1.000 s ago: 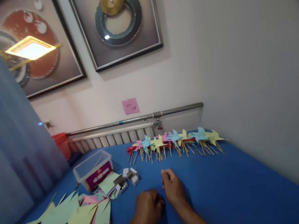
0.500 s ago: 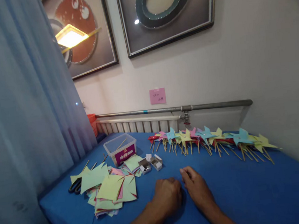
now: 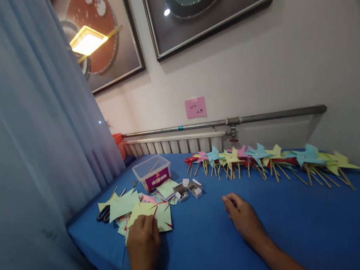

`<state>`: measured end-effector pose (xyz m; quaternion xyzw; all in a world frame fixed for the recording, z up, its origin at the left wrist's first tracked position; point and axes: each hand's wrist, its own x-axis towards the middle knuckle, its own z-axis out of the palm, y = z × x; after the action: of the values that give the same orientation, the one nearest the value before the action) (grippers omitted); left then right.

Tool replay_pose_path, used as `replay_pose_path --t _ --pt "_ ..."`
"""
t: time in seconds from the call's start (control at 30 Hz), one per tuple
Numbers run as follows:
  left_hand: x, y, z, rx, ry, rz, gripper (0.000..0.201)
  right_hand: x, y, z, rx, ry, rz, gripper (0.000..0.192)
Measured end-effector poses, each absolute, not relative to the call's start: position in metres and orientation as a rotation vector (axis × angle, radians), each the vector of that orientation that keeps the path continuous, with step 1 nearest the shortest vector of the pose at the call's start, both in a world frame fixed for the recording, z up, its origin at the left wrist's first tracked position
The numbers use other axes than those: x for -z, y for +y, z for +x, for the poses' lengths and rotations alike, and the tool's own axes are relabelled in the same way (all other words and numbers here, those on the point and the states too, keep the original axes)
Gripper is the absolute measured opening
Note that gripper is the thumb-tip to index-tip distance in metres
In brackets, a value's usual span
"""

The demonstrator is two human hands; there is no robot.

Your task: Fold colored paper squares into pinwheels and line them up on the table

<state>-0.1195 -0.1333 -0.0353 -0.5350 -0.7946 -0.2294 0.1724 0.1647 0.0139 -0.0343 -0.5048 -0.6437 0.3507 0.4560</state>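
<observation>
**Ana:** Paper first: the left hand (image 3: 142, 244) lies palm-down on the near edge of the loose pile of pre-cut yellow-green and pink paper squares (image 3: 144, 208), at the table's left end. What could go wrong there?

**Ben:** I'd judge the stack is the weak spot. The sheets are fanned and overlapping near the edge of the blue cloth-covered table (image 3: 287, 230), so a sideways drag could slide several off together, or catch a cut flap and crease it. The black-handled scissors (image 3: 103, 213) sit partly tucked under the pile's far-left corner, and a sweep that way could knock them.

**Ana:** Is that hand gripping anything?

**Ben:** Fingers look curled down onto the top sheet, but whether one is pinched I cannot tell; the back of the hand hides the fingertips.

**Ana:** And the right hand (image 3: 243, 218)?

**Ben:** Resting on bare cloth, well apart from the pile, forearm angled in from the lower right. Fingers loosely curled, nearly closed, with nothing visible in them.

**Ana:** Anything else close by?

**Ben:** Two small open white cardboard boxes (image 3: 189, 189) just beyond the pile, a clear plastic tub with a purple label (image 3: 152, 178) behind them, and the row of finished paper pinwheels on wooden sticks (image 3: 265, 160) along the wall side.
</observation>
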Motion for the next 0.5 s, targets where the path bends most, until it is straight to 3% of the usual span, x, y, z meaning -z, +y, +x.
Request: replay_pose_path --t 0.27,0.5 --pt "0.038 -0.14 -0.143 0.434 -2.309 -1.456 0.034 0.031 0.013 0.165 -0.875 -1.571 -1.252 0.04" --pt "0.051 -0.143 -0.152 0.556 -2.317 -1.357 0.034 0.031 0.014 0.165 -0.862 -1.579 -1.252 0.039"
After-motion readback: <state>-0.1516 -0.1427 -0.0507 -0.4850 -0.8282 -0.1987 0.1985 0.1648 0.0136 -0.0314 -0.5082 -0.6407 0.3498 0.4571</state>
